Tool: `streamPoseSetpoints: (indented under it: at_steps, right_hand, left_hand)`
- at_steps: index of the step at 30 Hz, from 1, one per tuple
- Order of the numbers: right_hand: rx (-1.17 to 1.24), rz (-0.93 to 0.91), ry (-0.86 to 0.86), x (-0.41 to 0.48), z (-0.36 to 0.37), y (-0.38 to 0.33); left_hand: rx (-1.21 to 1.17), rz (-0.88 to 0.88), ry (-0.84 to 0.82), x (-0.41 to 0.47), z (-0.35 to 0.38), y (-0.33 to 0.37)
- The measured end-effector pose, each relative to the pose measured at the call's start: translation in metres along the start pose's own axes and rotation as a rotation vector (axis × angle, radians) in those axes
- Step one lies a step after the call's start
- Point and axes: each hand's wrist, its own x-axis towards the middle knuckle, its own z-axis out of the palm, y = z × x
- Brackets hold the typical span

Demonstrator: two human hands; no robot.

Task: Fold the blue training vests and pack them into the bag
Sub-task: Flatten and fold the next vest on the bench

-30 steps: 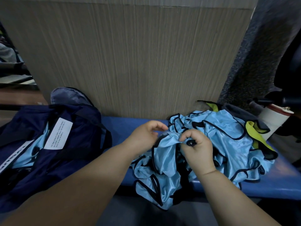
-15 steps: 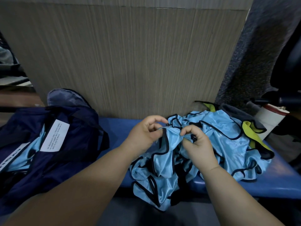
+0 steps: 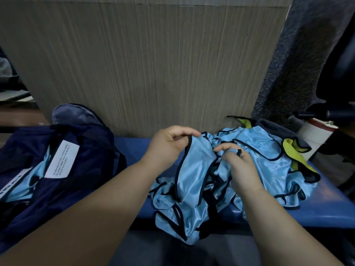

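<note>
**One vest teased out of the tangle**

A wood-grain panel (image 3: 144, 64) backs the blue desk (image 3: 134, 148) where the work lies. The pile of blue vests (image 3: 259, 148) is heaped on the desk against that panel. At the pile's left edge the left hand (image 3: 169, 144) pinches the black-trimmed rim of one vest (image 3: 194, 169) between thumb and fingers. The right hand (image 3: 240, 166), over the pile's middle, has its fingers curled into the same shiny cloth. The pile's near side spills over the desk edge. Well left of the pile the navy bag (image 3: 38, 189) lies open, with pale blue cloth and a white label (image 3: 61, 159) showing inside. A yellow-green vest (image 3: 294, 156) is caught in the pile's right side.

The trims and armholes look interlaced, so a firm pull may drag neighbouring vests along and tip them off the desk. The slick fabric could slide out of a light pinch, or let a fold spring open. The yellow-green piece might also ride along into the bag
</note>
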Motion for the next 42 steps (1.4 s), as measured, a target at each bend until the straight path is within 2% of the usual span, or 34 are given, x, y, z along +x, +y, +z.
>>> streamPoseSetpoints:
  at_steps: [3, 8, 10, 13, 14, 15, 18, 20, 23, 25, 27, 29, 31, 36, 39, 42]
  right_hand:
    - [0.058, 0.003, -0.042, 0.002, -0.004, -0.003]
    - [-0.001, 0.026, -0.304, 0.003, -0.005, 0.0]
    - [0.116, 0.033, -0.296, 0.003, -0.002, 0.0]
    - [0.236, 0.018, -0.232, 0.005, -0.006, -0.002]
    - [0.251, -0.005, -0.222, 0.006, -0.008, -0.002]
    - [0.258, -0.026, -0.217, 0.006, -0.009, -0.004]
    - [0.2, -0.081, -0.197, 0.007, -0.01, -0.005]
    - [0.142, -0.095, -0.164, 0.007, -0.007, -0.003]
    - [0.088, -0.088, -0.095, 0.006, -0.002, -0.002]
    - [0.023, -0.077, -0.032, 0.006, 0.002, -0.004]
    - [-0.078, -0.093, 0.011, 0.008, 0.009, -0.012]
    - [-0.167, -0.139, 0.008, 0.011, 0.018, -0.024]
    - [-0.281, -0.194, -0.018, 0.016, 0.026, -0.041]
    - [-0.378, -0.213, -0.03, 0.03, 0.03, -0.089]
    - [-0.411, -0.21, -0.06, 0.032, 0.034, -0.112]
    - [-0.426, -0.143, -0.192, 0.027, 0.038, -0.135]
  left_hand:
    - [0.117, 0.07, -0.109, -0.002, 0.003, 0.003]
    - [0.103, 0.158, -0.23, -0.003, 0.012, 0.014]
    - [0.007, 0.116, -0.226, -0.002, 0.011, 0.017]
    - [-0.331, -0.078, -0.231, -0.001, 0.011, 0.018]
    - [-0.368, -0.132, -0.262, -0.001, 0.011, 0.016]
    - [-0.327, -0.172, -0.308, 0.0, 0.011, 0.012]
    - [-0.005, -0.227, -0.443, -0.002, 0.018, -0.001]
    - [0.145, -0.19, -0.396, -0.002, 0.024, -0.007]
    - [0.145, -0.17, -0.334, 0.001, 0.022, -0.008]
    - [0.064, -0.212, -0.448, 0.002, 0.017, -0.006]
    - [0.155, -0.206, -0.517, 0.004, 0.017, -0.002]
    - [0.294, -0.125, -0.397, 0.011, 0.017, 0.0]
    - [0.323, -0.052, -0.226, 0.021, 0.014, 0.006]
    - [0.027, -0.094, -0.067, 0.037, -0.015, 0.033]
    - [-0.017, -0.094, -0.015, 0.041, -0.03, 0.047]
    - [-0.041, -0.123, 0.059, 0.044, -0.047, 0.064]
